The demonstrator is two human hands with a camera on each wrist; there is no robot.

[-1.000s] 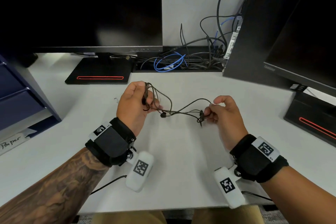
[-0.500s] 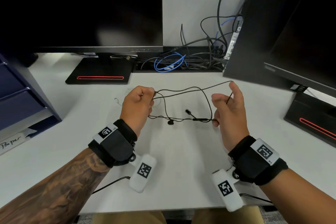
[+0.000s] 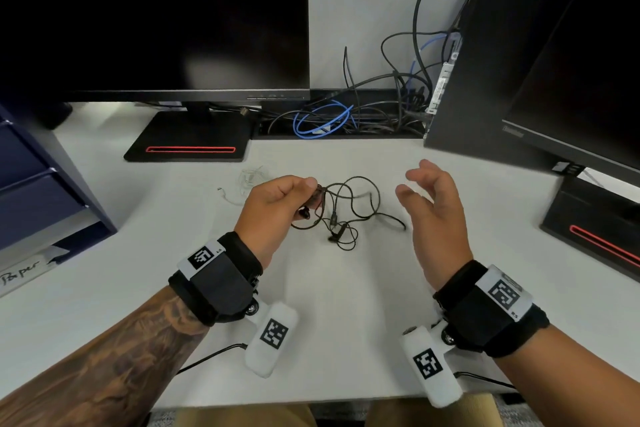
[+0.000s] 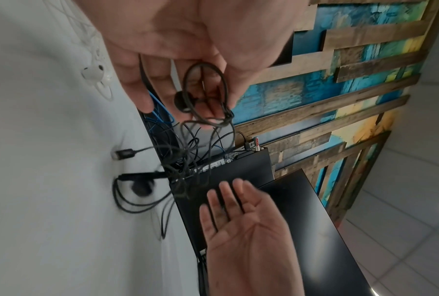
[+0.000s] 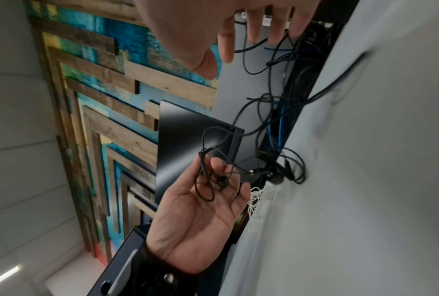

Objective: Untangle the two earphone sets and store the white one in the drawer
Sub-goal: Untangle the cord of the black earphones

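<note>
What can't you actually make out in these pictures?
- Thin white earphone set: head view, faint against the white desk, partly behind the left hand.
- Dark blue drawer unit: cut off by the left edge.
- Tangled black earphone cord: loose end blurred; right hand blurred too.

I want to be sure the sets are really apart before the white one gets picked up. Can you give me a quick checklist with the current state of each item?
1. Black earphones separate from the white earphones: ok in the head view; they lie apart, with no cord seen crossing.
2. Left hand free: not ok; it holds a bunch of the black cord.
3. Right hand free: ok; open, holding nothing.
4. White earphones reachable: ok; they lie on the desk just beyond the left hand.
5. White cord free of knots: cannot tell; too faint.
6. Drawer unit open: cannot tell; only its edge shows.
</note>
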